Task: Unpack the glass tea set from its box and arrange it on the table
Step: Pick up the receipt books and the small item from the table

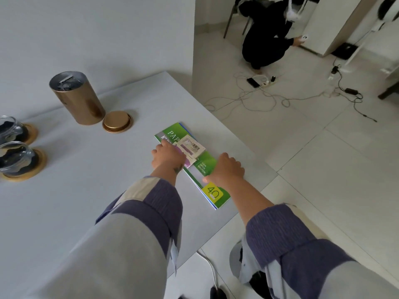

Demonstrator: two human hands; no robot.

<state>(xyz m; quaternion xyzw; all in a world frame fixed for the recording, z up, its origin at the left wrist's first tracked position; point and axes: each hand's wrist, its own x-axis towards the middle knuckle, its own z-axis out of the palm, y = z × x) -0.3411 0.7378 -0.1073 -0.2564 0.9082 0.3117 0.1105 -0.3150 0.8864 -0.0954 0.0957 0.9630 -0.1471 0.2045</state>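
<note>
Two glass cups stuffed with dark packing stand on round wooden coasters at the table's left edge, one nearer [18, 160] and one farther [11, 129]. A gold cylindrical tin [77, 98] stands open behind them, its gold lid [117, 121] lying beside it. My left hand [167, 157] rests on a green paper pack [195, 167] near the table's right edge, fingers over small packets [192, 147] lying on top. My right hand [225, 168] grips the pack's right edge, thumb on its top face.
The grey table [86, 201] ends just right of the green pack. On the tiled floor beyond lie cables and a power strip [266, 83]. A person in black [265, 39] crouches at the far right by white furniture.
</note>
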